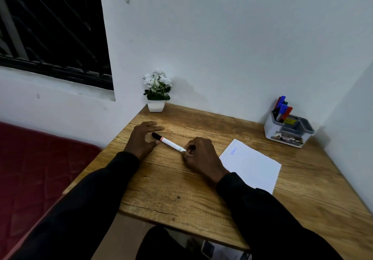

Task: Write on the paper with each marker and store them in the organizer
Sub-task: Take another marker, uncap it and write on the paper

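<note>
Wood-grain bench carries everything, and the white paper serves as the marker post for placing it. Well to the left of the paper and further back, against the wall, stands a small white pot of white flowers. Nearer, still left of the paper, the left hand is spread with loose fingers around the black cap end of a white marker; whether the thumb touches the cap cannot be told. The marker lies slanted just above the wood, left of the paper, its cap on. Its other end is gripped in the curled fingers of the right hand, which sits just beside the paper's left edge. The paper itself bears a short blue scribble near its far corner and otherwise looks blank. To the right of the paper and further back, the white organizer already holds several markers, blue and red caps among them. So most of the job looks done: this marker seems to need uncapping, a line on the sheet, recapping and stowing.
</note>
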